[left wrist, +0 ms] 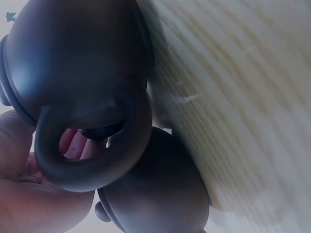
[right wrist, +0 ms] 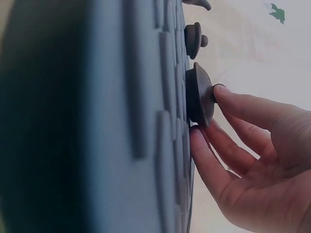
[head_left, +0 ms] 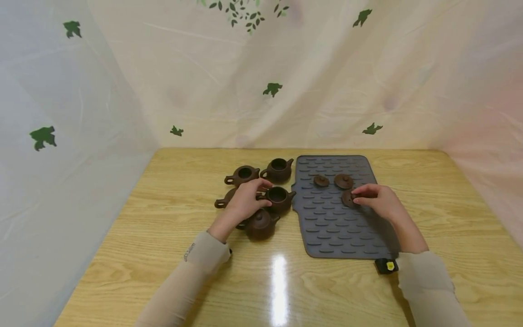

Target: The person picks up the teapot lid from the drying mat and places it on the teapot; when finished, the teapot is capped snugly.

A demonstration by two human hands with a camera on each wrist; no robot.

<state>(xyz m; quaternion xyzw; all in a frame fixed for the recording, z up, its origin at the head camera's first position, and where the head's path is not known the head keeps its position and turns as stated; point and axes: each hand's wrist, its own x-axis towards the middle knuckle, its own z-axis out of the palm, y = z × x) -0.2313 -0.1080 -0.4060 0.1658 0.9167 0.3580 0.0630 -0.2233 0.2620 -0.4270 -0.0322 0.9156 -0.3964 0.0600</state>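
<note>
My left hand reaches over the group of teapots, its thumb and fingers around the handle side of a lidless brown teapot. Just in front of it sits a lidded teapot, whose large loop handle fills much of the left wrist view and partly hides the fingers. Over the grey mat, my right hand pinches a round brown lid by its knob. In the right wrist view this lid is low at the mat, with one fingertip below its rim.
Two lidless teapots, one at the back left and one beside it, stand behind the left hand. Another teapot is partly covered by that hand. A small lid and a larger lid lie on the mat.
</note>
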